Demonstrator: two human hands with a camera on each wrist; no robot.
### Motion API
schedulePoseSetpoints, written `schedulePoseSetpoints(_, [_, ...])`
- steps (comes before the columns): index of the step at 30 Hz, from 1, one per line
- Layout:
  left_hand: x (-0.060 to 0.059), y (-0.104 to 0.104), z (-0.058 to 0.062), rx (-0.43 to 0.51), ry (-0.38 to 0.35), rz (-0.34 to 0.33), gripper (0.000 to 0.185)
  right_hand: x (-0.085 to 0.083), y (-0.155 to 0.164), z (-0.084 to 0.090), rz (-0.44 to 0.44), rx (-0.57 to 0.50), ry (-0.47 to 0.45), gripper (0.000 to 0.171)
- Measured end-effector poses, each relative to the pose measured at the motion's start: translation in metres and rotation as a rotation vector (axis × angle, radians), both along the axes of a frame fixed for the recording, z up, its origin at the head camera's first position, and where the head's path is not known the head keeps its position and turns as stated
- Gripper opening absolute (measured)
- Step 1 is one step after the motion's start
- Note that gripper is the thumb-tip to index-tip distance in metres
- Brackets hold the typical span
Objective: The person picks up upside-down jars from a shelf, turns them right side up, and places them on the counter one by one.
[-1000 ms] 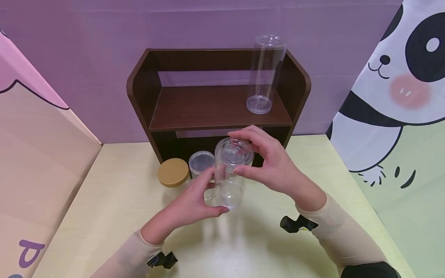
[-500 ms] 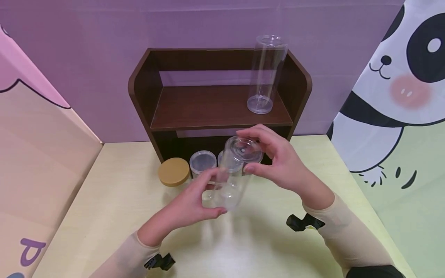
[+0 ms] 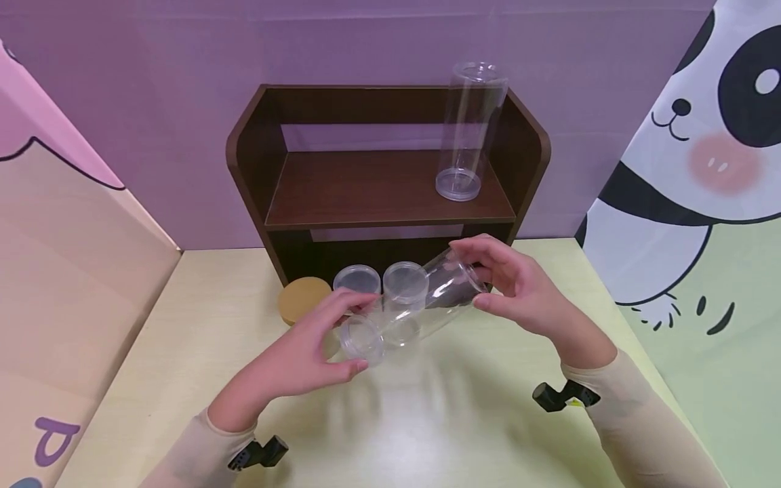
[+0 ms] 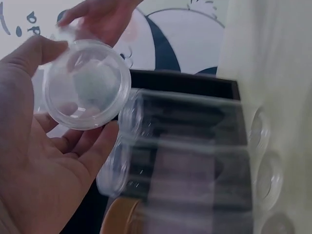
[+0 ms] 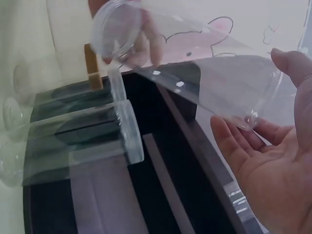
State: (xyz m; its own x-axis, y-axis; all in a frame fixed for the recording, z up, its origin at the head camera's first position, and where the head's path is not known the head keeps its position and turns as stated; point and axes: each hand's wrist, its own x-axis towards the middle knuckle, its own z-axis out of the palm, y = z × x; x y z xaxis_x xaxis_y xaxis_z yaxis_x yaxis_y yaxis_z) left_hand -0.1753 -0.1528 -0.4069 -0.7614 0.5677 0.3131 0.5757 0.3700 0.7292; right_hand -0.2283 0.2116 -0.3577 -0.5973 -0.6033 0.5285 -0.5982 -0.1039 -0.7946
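A clear plastic jar [image 3: 450, 288] is held in the air between both hands, lying slantwise. Its translucent lid [image 3: 362, 339] points down to the left, toward the person; its clear base is up at the right. My left hand [image 3: 299, 356] grips the lidded end between thumb and fingers, as the left wrist view shows at the round lid [image 4: 87, 85]. My right hand [image 3: 527, 288] holds the base end, thumb on one side and fingers on the other. Behind the held jar stand two similar lidded jars, one topped by a clear lid [image 3: 356, 278], the other by another clear lid [image 3: 405, 279].
A jar with a tan lid [image 3: 304, 299] stands left of the clear ones on the pale table [image 3: 183, 379]. Behind them rises a dark brown two-tier shelf [image 3: 366, 186]. A tall clear jar [image 3: 468, 129] stands on its upper board at the right.
The held jar has tipped from nearly upright to a steep slant, its base swinging right with my right hand. My left hand has shifted left with the lidded end. The standing jars stay put.
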Motion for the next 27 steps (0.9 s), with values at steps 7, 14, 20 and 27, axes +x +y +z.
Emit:
schedulePoseSetpoints(7, [-0.005, -0.017, 0.007, 0.081, 0.051, 0.009, 0.074, 0.003, 0.004, -0.011, 0.036, 0.043, -0.015, 0.067])
schedulePoseSetpoints(14, [-0.011, -0.025, 0.011, 0.217, 0.043, 0.012, 0.071, 0.006, 0.004, -0.02, -0.016, 0.121, 0.008, 0.072])
schedulePoseSetpoints(20, [-0.016, -0.029, 0.009, 0.29, 0.053, 0.03, 0.071, 0.009, 0.004, -0.026, -0.073, 0.169, -0.04, 0.073])
schedulePoseSetpoints(27, [-0.018, -0.03, 0.01, 0.328, 0.031, 0.028, 0.076, 0.008, 0.003, -0.03, -0.081, 0.171, -0.03, 0.074])
